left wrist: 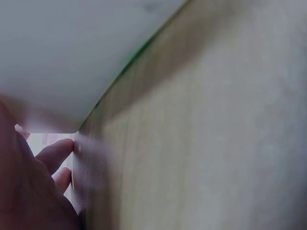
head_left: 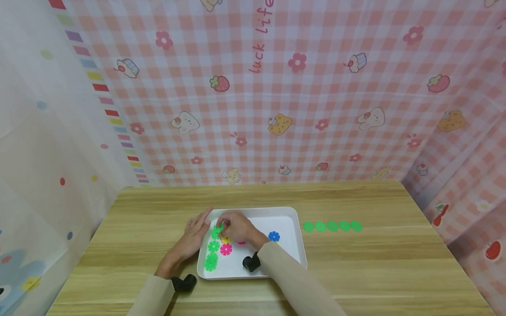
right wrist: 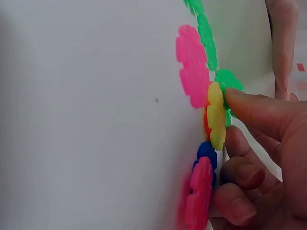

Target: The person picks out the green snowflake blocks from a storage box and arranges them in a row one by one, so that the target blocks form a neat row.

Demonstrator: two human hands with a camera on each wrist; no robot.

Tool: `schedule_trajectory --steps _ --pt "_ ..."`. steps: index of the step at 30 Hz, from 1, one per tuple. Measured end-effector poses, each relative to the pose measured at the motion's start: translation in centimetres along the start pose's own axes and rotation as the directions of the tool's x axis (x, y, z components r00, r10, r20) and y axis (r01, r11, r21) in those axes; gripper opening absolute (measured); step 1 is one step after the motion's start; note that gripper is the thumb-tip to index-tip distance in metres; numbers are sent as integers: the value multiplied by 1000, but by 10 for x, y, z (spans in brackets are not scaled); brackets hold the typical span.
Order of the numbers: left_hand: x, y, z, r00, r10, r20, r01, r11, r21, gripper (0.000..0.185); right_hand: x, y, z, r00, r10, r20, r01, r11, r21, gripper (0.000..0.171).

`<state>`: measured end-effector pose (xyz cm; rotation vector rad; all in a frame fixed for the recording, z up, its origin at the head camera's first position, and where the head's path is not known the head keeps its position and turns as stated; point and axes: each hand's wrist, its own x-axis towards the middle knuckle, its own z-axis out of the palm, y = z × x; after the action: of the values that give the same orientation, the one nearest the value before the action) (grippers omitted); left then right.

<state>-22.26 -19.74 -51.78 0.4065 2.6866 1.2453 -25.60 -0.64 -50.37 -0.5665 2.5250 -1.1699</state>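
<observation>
My right hand (head_left: 239,228) is over the left part of a white tray (head_left: 253,275), pinching a green notched plastic disc (right wrist: 228,78) between thumb and fingers. Beside its fingers in the right wrist view lie a yellow disc (right wrist: 217,115), pink discs (right wrist: 192,64), and a blue disc (right wrist: 207,149) partly behind another pink one. More green discs (head_left: 211,262) lie along the tray's left side. My left hand (head_left: 193,237) rests at the tray's left rim with fingers extended; the left wrist view shows its fingers (left wrist: 55,155) close to the tray's outer wall.
A row of several green discs (head_left: 332,226) lies on the wooden table (head_left: 375,267) to the right of the tray. One blue disc (head_left: 274,236) sits in the tray's right half, near my right forearm. A checked pink curtain (head_left: 300,96) hangs behind the table.
</observation>
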Motion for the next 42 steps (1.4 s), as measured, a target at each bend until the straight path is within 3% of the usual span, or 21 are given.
schedule_trajectory --steps 16,29,42 --pt "1 -1 2 1000 -14 1 14 1000 15 53 -8 -1 -12 1000 5 13 -6 998 59 7" --pt "1 0 1 998 -62 20 62 998 -4 53 -25 2 -49 999 -49 17 49 998 29 13" --pt "1 2 1 998 -65 22 65 998 -1 53 -47 20 -82 996 -84 -16 85 995 50 14"
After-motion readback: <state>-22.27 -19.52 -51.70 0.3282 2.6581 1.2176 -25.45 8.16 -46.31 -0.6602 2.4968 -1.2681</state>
